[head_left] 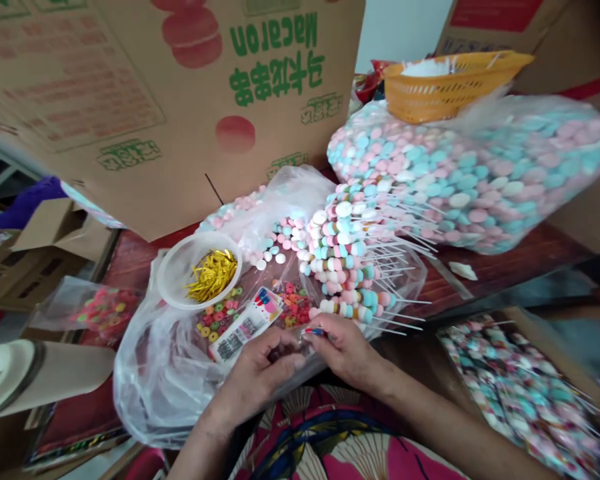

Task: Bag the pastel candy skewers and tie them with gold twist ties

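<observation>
My left hand (265, 367) and my right hand (343, 350) meet low in the middle, both closed on a clear plastic wrapper (314, 331) with a blue and red print. My fingers cover most of it, so its contents are hidden. Just beyond my left hand lies a stack of printed wrappers (240, 333). Coloured ring candies (296, 305) are scattered around that stack. Past my right hand, marshmallow skewers (347, 260) lie in a pile, their white sticks pointing right. Gold twist ties (213, 275) fill part of a white plastic bowl (166, 285).
A tall carton (130, 80) stands behind the work area. At the back right, a large bag of marshmallows (480, 173) has an orange basket (420, 100) on it. Wrapped skewers fill a box (520, 320) at lower right. A lidded bin (75, 373) stands left.
</observation>
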A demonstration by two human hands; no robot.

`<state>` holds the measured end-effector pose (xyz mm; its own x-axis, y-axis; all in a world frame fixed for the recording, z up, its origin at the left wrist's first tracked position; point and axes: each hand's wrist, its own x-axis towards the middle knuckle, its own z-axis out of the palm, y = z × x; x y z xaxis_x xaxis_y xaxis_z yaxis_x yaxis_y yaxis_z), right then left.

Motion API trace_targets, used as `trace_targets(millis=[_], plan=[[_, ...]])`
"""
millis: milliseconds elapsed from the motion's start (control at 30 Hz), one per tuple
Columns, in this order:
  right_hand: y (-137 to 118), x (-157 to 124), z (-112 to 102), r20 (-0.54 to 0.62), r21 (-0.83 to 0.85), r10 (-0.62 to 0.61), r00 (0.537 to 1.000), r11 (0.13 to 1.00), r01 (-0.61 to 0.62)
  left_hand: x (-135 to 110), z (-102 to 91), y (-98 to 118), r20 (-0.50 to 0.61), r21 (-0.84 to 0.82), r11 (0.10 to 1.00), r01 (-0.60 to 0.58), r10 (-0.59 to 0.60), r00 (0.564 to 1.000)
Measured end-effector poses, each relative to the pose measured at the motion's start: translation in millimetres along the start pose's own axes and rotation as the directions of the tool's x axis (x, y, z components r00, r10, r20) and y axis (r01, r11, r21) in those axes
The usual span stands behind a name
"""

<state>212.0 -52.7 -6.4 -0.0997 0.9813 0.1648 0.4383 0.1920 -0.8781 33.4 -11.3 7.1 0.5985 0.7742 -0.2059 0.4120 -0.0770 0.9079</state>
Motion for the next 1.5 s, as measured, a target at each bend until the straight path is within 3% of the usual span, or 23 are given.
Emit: trace_targets(millis=[100,167,267,333,433,500,567,633,700,800,933,1067,1200,1333,1500], plan=[[4.7,-1.9,-0.4,-0.055,-0.075,-0.020,0.998,0.997,0.016,4.8,14.7,-0.2,-0.116,0.087,0.995,-0.048,0.058,0.992],[7.1,-3.3,-11.2,-0.077,-0.081,0.019,0.997,0.996,-0.025,7.5,20.1,-0.5,-0.117,0.187,0.971,-0.150,0.174,0.978],[14.3,-12.9,-48.4,-0.212,-0.114,0.121,0.970,0.982,-0.148,6.8,18.7,-2.6,-0.055,0.345,0.896,-0.280,0.317,0.947],[24.8,-24.3,-77.0,-0.322,-0.311,0.082,0.943,0.932,-0.187,3.5,14.1,-6.9,-0.072,0.431,0.864,-0.260,0.321,0.944],[46.5,-41.9,-100.5,-0.123,-0.708,0.036,0.992,0.697,-0.113,-1.1,8.5,-15.7,-0.098,0.472,0.845,-0.251,0.333,0.938],[59.4,-49.7,-102.1,0.017,-0.829,0.073,0.997,0.559,-0.026,-2.7,6.5,-20.3,-0.114,0.451,0.840,-0.302,0.390,0.914],[66.4,-52.0,-101.9,0.071,-0.827,-0.008,0.997,0.558,0.063,-4.2,4.2,-22.7,-0.143,0.431,0.830,-0.354,0.450,0.881],[65.0,-48.4,-106.4,0.062,-0.755,-0.186,0.981,0.634,0.168,-7.2,-0.3,-22.8,-0.153,0.428,0.815,-0.391,0.492,0.857],[55.2,-40.5,-115.0,0.028,-0.676,-0.353,0.935,0.682,0.278,-11.8,-6.6,-21.0,-0.146,0.430,0.801,-0.416,0.516,0.844],[33.5,-26.2,-124.2,0.056,-0.638,-0.472,0.880,0.661,0.395,-19.8,-16.4,-17.0,-0.122,0.450,0.788,-0.421,0.521,0.845],[15.3,-15.1,-120.9,0.152,-0.663,-0.523,0.839,0.576,0.479,-27.8,-25.1,-14.4,-0.142,0.486,0.773,-0.407,0.529,0.836],[15.0,-14.4,-118.7,0.266,-0.653,-0.538,0.800,0.510,0.560,-31.2,-29.4,-14.5,-0.173,0.449,0.804,-0.391,0.507,0.844],[18.1,-13.7,-122.8,0.350,-0.651,-0.523,0.777,0.461,0.603,-30.8,-30.4,-11.7,-0.053,0.435,0.817,-0.378,0.443,0.895],[16.5,-10.2,-125.1,0.363,-0.657,-0.474,0.802,0.480,0.581,-28.3,-29.6,-8.5,0.027,0.410,0.868,-0.280,0.295,0.955],[12.7,-8.9,-121.9,0.266,-0.691,-0.524,0.809,0.481,0.540,-28.6,-30.2,-8.0,-0.086,0.113,0.970,-0.213,0.223,0.971]])
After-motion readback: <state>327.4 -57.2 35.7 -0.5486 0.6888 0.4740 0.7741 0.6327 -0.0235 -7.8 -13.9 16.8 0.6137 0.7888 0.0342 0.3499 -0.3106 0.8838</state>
